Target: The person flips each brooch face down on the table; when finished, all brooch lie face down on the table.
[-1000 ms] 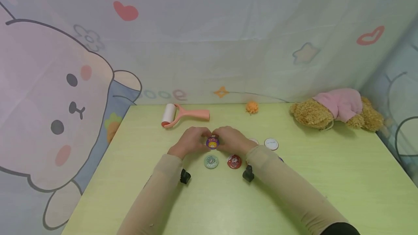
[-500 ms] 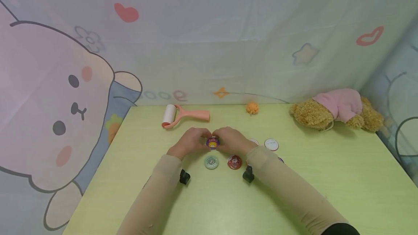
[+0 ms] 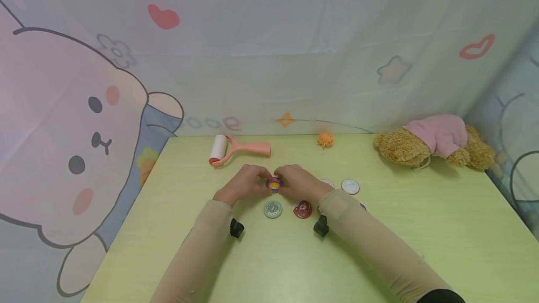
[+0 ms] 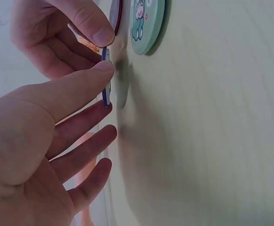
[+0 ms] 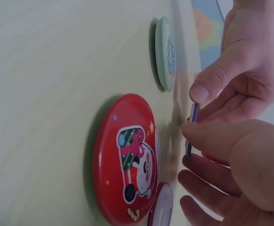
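Note:
A purple round badge with a yellow figure (image 3: 274, 185) is pinched between the left hand (image 3: 247, 183) and the right hand (image 3: 300, 182). In the left wrist view the badge (image 4: 106, 80) is edge-on, just off the table, with thumb and fingertips of the left hand (image 4: 57, 127) on its rim. The right wrist view has the right hand (image 5: 236, 165) gripping the same badge (image 5: 191, 127) by thumb and index finger. Nearer the person lie a green badge (image 3: 273, 209) and a red badge (image 3: 302, 209), face up.
White round pieces (image 3: 350, 186) lie right of the hands; one is partly covered by the right arm. A purple edge shows behind that sleeve. At the back stand a pink-handled roller (image 3: 248, 147), an orange pompom (image 3: 325, 139) and a plush toy in pink (image 3: 438, 137).
The hands stay almost in place on the purple badge; a slightly wider gap shows between their index fingers. The left forearm has shifted a little to the left.

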A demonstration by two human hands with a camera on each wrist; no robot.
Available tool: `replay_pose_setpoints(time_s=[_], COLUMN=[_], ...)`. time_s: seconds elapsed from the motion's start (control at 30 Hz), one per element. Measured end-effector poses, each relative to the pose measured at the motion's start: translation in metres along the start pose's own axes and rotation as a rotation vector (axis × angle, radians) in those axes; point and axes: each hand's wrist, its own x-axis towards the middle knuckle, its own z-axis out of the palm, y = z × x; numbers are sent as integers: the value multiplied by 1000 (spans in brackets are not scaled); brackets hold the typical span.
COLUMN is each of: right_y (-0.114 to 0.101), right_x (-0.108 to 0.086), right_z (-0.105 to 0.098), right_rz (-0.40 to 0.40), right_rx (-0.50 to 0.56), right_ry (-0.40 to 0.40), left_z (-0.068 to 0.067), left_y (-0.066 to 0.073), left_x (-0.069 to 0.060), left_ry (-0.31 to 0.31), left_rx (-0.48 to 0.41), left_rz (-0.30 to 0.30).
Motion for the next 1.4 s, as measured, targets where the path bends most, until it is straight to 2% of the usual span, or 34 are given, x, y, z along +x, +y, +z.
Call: replay_pose_setpoints(time_s=[0.2, 0.57, 0.8, 1.03, 1.2, 1.4], right_y=[-1, -4, -5, -5, -3, 0], right_x=[-1, -2, -4, -7, -9, -9], right_z=[-1, -4, -6, -8, -9, -10], right_rz=[-39, -25, -19, -45, -85, -65], right_rx=[5, 40, 66, 68, 65, 74], right_ry=[35, 56, 77, 97, 122, 127], left_z=[-2, -4, -6, -8, -8, -7], left_y=[3, 3, 2, 3, 2, 1], left_x=[-2, -3, -4, -5, -6, -6], left_ry=[18, 19, 47, 51, 53, 49], left_rx=[-13, -96, -81, -75, -73, -106], left_rz=[-9, -1, 48, 69, 49, 25])
